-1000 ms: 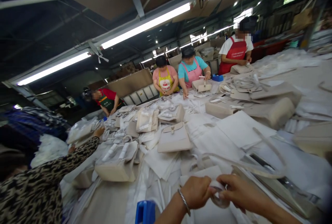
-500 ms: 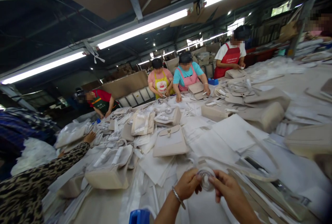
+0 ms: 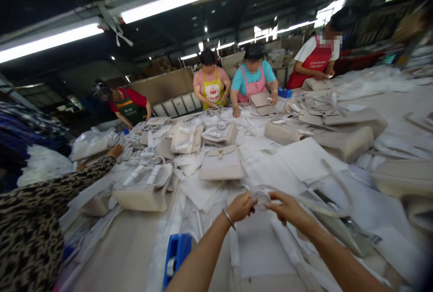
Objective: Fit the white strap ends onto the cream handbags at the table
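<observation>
A whitish coil, apparently a rolled-up bag strap, is pinched between my two hands above the table. My left hand, with a silver bangle at the wrist, closes its fingers on the coil's left side. Thumb and fingers of my right hand grip its right edge. Blur hides the coil's finer detail. Below the hands lies a cream bag with a white sheet over it. Just beyond them a beige flap handbag with a small clasp lies on papers.
A blue tape dispenser stands left of my left forearm. Beige bags, white sheets and a loose strap loop crowd the table. A co-worker's patterned sleeve reaches in from the left; several people work across the table.
The view has tilted downward, showing more of the dispenser and of my forearms. Both hands have reached farther forward, still gripping the coil. The co-worker at far right has turned slightly.
</observation>
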Demonstrator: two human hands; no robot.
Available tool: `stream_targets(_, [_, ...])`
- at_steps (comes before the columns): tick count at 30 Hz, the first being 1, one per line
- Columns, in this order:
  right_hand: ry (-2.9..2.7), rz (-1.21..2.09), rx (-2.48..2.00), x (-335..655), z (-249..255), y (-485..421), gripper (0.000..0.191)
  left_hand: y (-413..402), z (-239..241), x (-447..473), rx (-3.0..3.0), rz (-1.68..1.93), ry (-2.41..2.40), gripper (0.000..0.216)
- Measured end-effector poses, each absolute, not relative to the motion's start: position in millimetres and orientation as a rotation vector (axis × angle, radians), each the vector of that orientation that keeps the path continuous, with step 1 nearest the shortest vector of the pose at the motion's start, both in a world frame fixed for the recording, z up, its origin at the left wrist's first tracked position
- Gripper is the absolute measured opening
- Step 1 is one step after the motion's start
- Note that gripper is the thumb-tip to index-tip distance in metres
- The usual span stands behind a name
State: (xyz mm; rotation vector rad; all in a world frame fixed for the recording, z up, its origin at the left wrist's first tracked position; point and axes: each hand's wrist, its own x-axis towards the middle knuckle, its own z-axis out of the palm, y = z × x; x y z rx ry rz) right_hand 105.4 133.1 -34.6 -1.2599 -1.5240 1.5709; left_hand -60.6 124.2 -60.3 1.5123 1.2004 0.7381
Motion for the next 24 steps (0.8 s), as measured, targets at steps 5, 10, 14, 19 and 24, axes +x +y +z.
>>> stream_targets(5, [-2.022,1.446,-1.379,122,-14,157,0.026,131,-43,-67,2.024,0.489,1.241,0.026])
stream_targets(10, [-1.878,1.449,-1.456,108,-15,154,0.025,141,-46,-69,1.918,0.596,1.090,0.030])
stream_targets(14, [-1.410,1.400,-1.439,93,-22,146,0.032,151,-58,-77,1.539,0.738,0.852,0.041])
stream_targets(19, [-1.133,1.232,-1.409,61,-36,146,0.032,162,-72,-85,1.315,0.894,0.692,0.046])
stream_targets(24, [-1.102,1.118,-1.447,34,-43,133,0.029,158,-93,-81,1.114,1.045,0.721,0.050])
